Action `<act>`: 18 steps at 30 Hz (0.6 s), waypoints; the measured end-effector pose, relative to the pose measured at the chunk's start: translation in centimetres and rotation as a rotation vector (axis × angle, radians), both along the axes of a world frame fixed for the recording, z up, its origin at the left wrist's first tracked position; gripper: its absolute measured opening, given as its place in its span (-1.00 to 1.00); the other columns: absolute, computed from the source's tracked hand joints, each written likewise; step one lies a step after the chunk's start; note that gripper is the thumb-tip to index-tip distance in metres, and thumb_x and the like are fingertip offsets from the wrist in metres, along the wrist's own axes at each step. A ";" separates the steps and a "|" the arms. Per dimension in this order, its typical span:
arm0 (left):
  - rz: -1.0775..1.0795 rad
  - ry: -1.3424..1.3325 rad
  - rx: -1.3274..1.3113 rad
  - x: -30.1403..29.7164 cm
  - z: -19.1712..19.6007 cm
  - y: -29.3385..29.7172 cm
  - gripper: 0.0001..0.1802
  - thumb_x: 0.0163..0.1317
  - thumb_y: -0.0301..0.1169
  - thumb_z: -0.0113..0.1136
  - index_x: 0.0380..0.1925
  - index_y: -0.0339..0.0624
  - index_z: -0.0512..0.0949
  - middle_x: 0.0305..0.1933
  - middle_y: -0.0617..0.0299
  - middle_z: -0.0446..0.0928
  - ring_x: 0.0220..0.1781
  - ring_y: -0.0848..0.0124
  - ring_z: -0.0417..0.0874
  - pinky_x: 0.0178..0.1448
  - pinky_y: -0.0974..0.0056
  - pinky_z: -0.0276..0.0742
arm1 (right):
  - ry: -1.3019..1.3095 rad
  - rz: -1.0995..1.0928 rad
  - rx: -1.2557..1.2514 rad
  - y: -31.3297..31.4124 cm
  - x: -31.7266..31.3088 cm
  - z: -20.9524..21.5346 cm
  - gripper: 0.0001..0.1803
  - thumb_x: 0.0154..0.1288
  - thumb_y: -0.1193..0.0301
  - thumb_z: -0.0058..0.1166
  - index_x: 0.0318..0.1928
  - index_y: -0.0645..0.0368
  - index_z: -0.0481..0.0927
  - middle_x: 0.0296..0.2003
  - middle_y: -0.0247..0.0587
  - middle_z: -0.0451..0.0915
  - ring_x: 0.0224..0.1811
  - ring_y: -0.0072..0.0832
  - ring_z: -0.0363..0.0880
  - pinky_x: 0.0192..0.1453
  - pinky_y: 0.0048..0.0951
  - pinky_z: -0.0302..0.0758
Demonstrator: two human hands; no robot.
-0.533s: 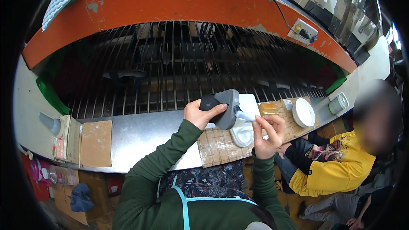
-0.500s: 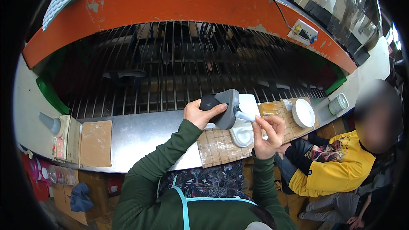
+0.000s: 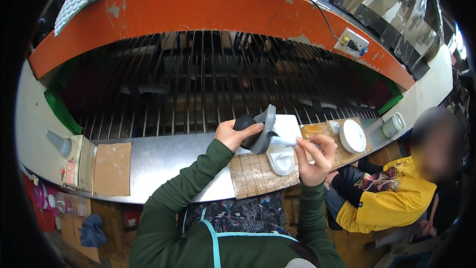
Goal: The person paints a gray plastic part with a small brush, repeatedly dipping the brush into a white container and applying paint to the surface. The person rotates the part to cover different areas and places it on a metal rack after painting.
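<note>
The left hand [image 3: 233,134] grips a grey shoe sole [image 3: 262,130], now tilted more upright than a moment ago, above the near edge of the surface [image 3: 163,161]. The right hand [image 3: 312,156] pinches a small brush [image 3: 285,141], its tip touching the sole's face. A white container [image 3: 280,161] sits on the mat just below.

Bare steel counter [image 3: 163,161] lying open left of the left hand [image 3: 233,134], white dish [image 3: 353,135] and seated person [image 3: 391,193] crowding the right, roller bars [image 3: 198,84] running behind.
</note>
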State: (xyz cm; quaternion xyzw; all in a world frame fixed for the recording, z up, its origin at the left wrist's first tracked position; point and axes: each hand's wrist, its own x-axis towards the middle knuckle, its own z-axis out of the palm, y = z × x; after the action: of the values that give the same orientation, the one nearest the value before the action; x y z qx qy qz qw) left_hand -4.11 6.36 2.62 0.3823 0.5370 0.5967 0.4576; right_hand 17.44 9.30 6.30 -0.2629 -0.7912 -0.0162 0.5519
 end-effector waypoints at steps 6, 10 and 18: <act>0.013 -0.010 0.063 0.3 -0.2 -0.1 -0.66 0.07 -0.16 0.42 -0.52 -0.22 0.60 -0.58 0.41 0.52 -0.60 0.68 0.41 -0.54 0.49 0.31 | 0.034 -0.031 -0.013 0.7 -0.5 1.2 -0.69 -0.11 0.53 0.38 -0.25 0.01 0.74 -0.27 -0.33 0.52 -0.28 -0.47 0.39 -0.15 -0.45 0.25; 0.012 -0.026 0.107 0.3 -0.5 0.0 -0.67 0.08 -0.17 0.42 -0.52 -0.22 0.60 -0.57 0.40 0.52 -0.60 0.69 0.40 -0.54 0.48 0.30 | -0.049 -0.048 0.037 0.4 -0.5 1.8 -0.68 -0.12 0.52 0.39 -0.25 -0.02 0.74 -0.27 -0.34 0.53 -0.30 -0.48 0.39 -0.15 -0.45 0.24; -0.153 -0.543 0.242 -2.1 -4.5 1.4 -0.67 0.17 -0.33 0.28 -0.12 -0.29 0.56 -0.20 0.18 0.62 -0.17 0.43 0.63 -0.01 0.32 0.57 | 0.115 0.443 -0.381 0.2 1.2 1.4 -0.74 -0.05 0.61 0.31 -0.25 0.19 0.71 -0.24 -0.22 0.47 -0.27 -0.48 0.51 -0.17 -0.48 0.44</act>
State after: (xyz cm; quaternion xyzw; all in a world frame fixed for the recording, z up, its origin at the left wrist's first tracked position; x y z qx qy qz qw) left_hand -6.16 7.73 -1.88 0.2999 0.2898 0.7005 0.5791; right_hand 18.69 9.48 7.70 -0.1835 -0.7856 0.2683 0.5265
